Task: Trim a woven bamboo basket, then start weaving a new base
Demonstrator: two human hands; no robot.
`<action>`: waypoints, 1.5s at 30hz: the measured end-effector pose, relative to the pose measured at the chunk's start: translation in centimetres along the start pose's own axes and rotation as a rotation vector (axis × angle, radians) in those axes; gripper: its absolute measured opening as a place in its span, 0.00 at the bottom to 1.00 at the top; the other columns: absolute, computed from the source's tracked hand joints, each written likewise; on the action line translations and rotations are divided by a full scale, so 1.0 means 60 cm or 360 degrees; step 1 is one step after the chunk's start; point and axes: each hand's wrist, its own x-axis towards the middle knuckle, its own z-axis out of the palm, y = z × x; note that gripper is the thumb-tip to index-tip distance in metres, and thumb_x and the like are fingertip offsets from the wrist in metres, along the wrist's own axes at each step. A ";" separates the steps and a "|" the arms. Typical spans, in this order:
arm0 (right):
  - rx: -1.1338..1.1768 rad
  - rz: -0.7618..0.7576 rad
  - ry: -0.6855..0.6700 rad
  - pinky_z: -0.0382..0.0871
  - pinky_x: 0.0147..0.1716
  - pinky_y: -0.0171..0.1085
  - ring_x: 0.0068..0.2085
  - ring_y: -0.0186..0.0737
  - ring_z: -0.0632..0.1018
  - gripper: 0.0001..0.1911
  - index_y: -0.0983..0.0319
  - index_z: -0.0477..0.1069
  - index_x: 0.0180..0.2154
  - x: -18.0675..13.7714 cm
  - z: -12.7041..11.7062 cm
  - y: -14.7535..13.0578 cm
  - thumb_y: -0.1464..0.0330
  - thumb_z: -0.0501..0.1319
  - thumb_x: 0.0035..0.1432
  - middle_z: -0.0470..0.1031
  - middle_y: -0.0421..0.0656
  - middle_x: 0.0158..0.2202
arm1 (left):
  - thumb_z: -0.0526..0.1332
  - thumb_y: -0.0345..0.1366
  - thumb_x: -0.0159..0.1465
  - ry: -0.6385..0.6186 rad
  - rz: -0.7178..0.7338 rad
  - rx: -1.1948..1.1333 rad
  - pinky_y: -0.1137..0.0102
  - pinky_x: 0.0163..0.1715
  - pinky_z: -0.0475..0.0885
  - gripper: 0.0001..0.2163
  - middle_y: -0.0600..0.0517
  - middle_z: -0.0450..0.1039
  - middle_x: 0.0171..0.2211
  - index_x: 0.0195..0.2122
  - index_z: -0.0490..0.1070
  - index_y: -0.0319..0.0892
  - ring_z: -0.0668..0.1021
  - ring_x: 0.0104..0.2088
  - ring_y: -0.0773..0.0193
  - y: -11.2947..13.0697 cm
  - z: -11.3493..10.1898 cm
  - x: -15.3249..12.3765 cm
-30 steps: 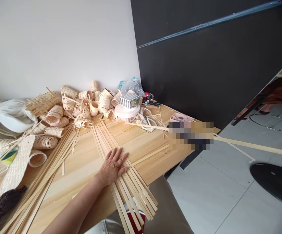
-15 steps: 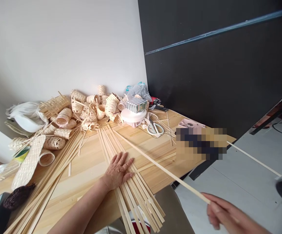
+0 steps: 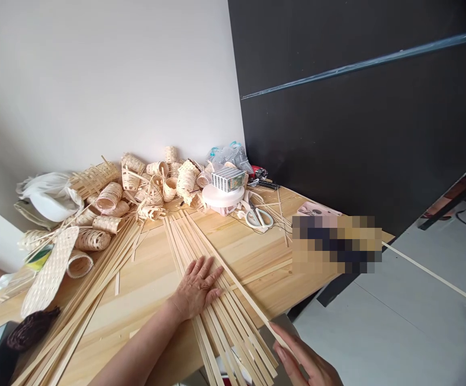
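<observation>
My left hand lies flat with its fingers spread on a fan of pale bamboo strips. These strips run lengthwise across the wooden table and overhang its front edge. At the near right, my right hand pinches the near end of one bamboo strip. That strip runs along the right side of the fan, its far end beside the other strips' far ends. Part of my right hand is cut off by the bottom edge of the view.
Several woven bamboo baskets are heaped at the back left. More long strips lie on the left. Scissors rest beside a round white stand bearing a small box. A blurred patch covers the table's right corner.
My right hand has moved left and slightly down with its strip, bringing the strip close alongside the fan. My left hand stays pressed on the strips. The view has shifted slightly.
</observation>
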 end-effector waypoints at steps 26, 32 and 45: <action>-0.0309 -0.0080 -0.0322 0.74 0.33 0.30 0.37 0.35 0.78 0.23 0.57 0.54 0.58 0.001 -0.043 -0.055 0.64 0.48 0.61 0.76 0.44 0.41 | 0.40 0.50 0.65 0.0026 -0.0052 -0.0069 0.52 0.56 0.52 0.28 0.42 0.50 0.60 0.61 0.48 0.37 0.54 0.60 0.50 0.000 0.005 0.002; -0.0614 -0.0317 -0.0032 0.74 0.27 0.30 0.31 0.36 0.78 0.14 0.56 0.67 0.45 0.046 -0.077 -0.040 0.64 0.48 0.61 0.77 0.42 0.33 | 0.39 0.51 0.64 -0.0086 -0.0071 -0.0056 0.51 0.56 0.52 0.30 0.42 0.48 0.61 0.61 0.47 0.37 0.54 0.60 0.50 0.003 -0.017 0.004; -0.0723 -0.0898 -0.0462 0.65 0.49 0.41 0.48 0.41 0.71 0.16 0.64 0.69 0.41 0.232 0.014 -0.102 0.78 0.48 0.56 0.72 0.48 0.44 | 0.40 0.44 0.66 -0.0128 -0.0236 0.0007 0.58 0.55 0.55 0.26 0.41 0.46 0.61 0.61 0.47 0.34 0.50 0.61 0.53 -0.105 -0.017 0.059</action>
